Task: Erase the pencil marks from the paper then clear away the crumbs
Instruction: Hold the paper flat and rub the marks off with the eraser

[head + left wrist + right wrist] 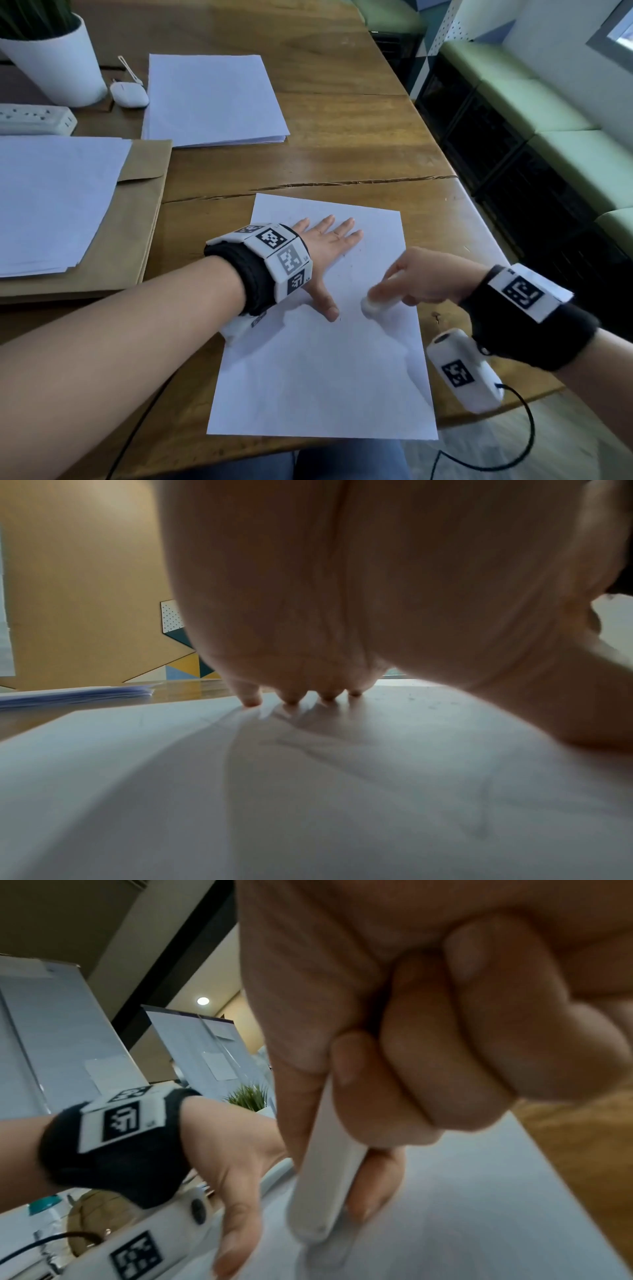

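Observation:
A white sheet of paper (318, 370) lies on the wooden table (359, 137) near its front edge. My left hand (329, 246) lies flat on the sheet's upper part, fingers straight and spread, thumb out to the near side. From the left wrist view its fingertips (253, 700) press the paper (308, 804). My right hand (411, 277) grips a white eraser (371, 305), whose tip touches the paper just right of the left thumb. The right wrist view shows the eraser (325, 1185) pinched between thumb and curled fingers. Faint dark specks lie on the sheet near the eraser.
A paper stack (212, 99) lies at the back. Another stack (51, 202) sits on a brown envelope (137, 233) at left. A white plant pot (54, 58), an earbud case (129, 95) and a power strip (34, 118) stand at back left. The table edge runs at right.

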The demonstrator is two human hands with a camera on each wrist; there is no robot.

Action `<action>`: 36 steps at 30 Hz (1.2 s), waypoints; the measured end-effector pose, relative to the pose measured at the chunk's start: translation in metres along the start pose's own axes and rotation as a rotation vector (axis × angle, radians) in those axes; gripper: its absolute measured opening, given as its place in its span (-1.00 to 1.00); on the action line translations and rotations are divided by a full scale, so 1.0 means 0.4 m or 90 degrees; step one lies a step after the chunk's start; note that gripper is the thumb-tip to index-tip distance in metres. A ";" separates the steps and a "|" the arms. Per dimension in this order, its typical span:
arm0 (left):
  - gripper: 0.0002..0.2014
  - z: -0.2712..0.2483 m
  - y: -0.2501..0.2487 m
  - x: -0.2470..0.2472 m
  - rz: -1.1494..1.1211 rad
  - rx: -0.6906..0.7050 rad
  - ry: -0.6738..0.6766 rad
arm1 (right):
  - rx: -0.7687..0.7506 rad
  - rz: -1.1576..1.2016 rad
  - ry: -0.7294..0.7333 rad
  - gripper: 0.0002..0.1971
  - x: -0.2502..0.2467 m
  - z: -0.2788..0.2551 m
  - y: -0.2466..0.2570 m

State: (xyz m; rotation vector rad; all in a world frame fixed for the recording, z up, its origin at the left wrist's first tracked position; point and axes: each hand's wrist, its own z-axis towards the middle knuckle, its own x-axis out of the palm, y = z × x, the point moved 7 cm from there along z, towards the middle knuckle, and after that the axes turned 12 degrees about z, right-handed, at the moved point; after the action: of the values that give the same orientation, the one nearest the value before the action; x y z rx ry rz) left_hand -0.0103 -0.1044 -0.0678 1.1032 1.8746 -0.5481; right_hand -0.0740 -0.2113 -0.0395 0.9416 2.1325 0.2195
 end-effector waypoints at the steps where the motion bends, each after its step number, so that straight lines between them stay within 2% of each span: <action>1: 0.30 0.000 -0.001 0.000 0.001 0.000 0.000 | -0.002 -0.004 -0.012 -0.67 -0.009 0.004 0.011; 5: 0.31 -0.001 -0.002 -0.003 -0.005 -0.005 -0.005 | -0.049 0.116 -0.125 -0.63 -0.048 0.037 0.042; 7: 0.31 -0.002 -0.001 -0.005 -0.005 -0.004 -0.003 | -0.050 0.104 -0.093 -0.66 -0.035 0.030 0.021; 10: 0.30 -0.003 -0.001 -0.004 -0.001 0.000 0.004 | 0.004 -0.014 0.018 -0.68 -0.006 0.001 -0.009; 11: 0.30 -0.003 -0.002 -0.003 -0.002 0.001 0.005 | 0.009 -0.028 0.019 -0.69 -0.010 0.001 -0.003; 16: 0.31 -0.001 0.000 -0.002 -0.006 -0.007 -0.005 | -0.056 0.101 -0.128 -0.66 -0.050 0.043 0.039; 18: 0.30 0.000 0.001 -0.002 -0.003 -0.003 -0.003 | -0.048 0.072 -0.083 -0.64 -0.040 0.032 0.016; 21: 0.30 0.000 0.001 0.001 0.002 -0.001 0.002 | 0.024 -0.046 0.030 -0.65 -0.015 -0.002 -0.013; 23: 0.30 0.000 0.000 0.000 0.000 -0.003 0.002 | 0.015 -0.055 -0.002 -0.69 -0.026 0.009 0.010; 26: 0.30 -0.004 -0.002 -0.005 -0.007 -0.007 -0.005 | -0.038 0.054 -0.111 -0.67 -0.052 0.039 0.045; 28: 0.30 -0.004 -0.003 -0.005 -0.007 -0.006 -0.008 | -0.038 0.050 -0.097 -0.63 -0.050 0.041 0.030; 31: 0.31 -0.002 -0.001 -0.002 -0.001 -0.005 -0.001 | 0.027 -0.051 0.004 -0.62 -0.032 0.019 0.000; 32: 0.30 -0.002 -0.001 -0.001 0.000 -0.005 0.002 | 0.033 -0.062 0.009 -0.63 -0.032 0.018 0.005; 36: 0.31 -0.002 -0.001 -0.004 -0.007 -0.006 -0.004 | -0.031 0.053 -0.101 -0.64 -0.046 0.043 0.047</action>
State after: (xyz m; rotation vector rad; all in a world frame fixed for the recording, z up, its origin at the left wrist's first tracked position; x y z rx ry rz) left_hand -0.0107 -0.1048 -0.0662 1.0846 1.8775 -0.5474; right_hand -0.0435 -0.2131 -0.0319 0.9878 1.9372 0.2292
